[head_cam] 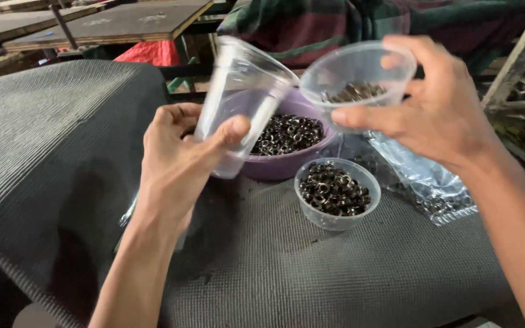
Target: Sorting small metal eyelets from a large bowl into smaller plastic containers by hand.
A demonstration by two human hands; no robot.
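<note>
My left hand (180,152) grips a tall clear plastic cup (244,100), tilted with its mouth up and to the right; it looks empty. My right hand (439,103) holds a small clear plastic bowl (360,79) with a few metal eyelets in its bottom, raised beside the cup's rim. Below them a purple bowl (287,164) holds many dark metal eyelets. A second clear cup (337,194), full of eyelets, stands in front of it on the grey ribbed mat (62,152).
A clear plastic bag (426,182) with eyelets lies at the right on the mat. A plaid cloth (335,21) hangs behind. Wooden boards (116,21) and a red item (150,53) lie at the back left; a wooden frame (518,61) stands right.
</note>
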